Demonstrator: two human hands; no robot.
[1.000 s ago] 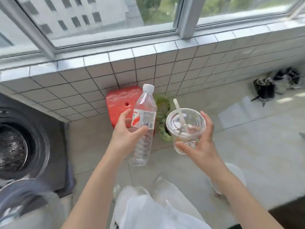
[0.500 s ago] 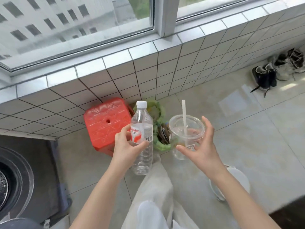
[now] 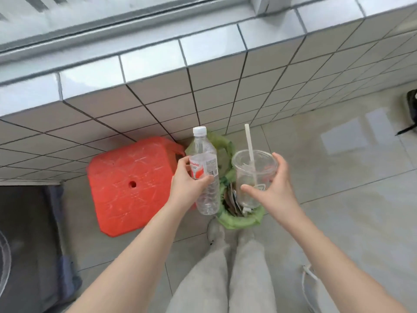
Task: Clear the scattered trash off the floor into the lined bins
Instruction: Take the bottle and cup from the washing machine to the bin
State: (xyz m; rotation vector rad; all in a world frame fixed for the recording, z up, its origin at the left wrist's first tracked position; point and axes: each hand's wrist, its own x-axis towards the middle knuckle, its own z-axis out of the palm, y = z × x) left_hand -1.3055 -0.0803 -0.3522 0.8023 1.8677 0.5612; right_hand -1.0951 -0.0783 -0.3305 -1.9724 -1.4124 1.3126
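Head view, looking down past grey trouser legs: a person stands over a small bin with a green liner (image 3: 239, 221) set on the tiled floor at the foot of a white-tiled wall. Their left hand (image 3: 187, 188) has its grip wrapped round an empty clear water bottle (image 3: 204, 170), held upright just above the bin's left edge. Their right hand (image 3: 276, 188) grasps a clear plastic cup (image 3: 252, 175) with a white straw (image 3: 250, 150) (the cup looks empty), directly over the bin's mouth.

Judging by this, the step in hand is the drop: both pieces of trash are gathered and poised above the liner. Next, each grip needs to loosen; the bottle probably wants shifting a little rightward first, so it falls inside and not onto the red plastic stool (image 3: 133, 184) just beside the bin.

Much of the bin is hidden behind bottle and cup; only some paper scraps show inside. A dark shoe (image 3: 411, 109) is cut off at the right edge.
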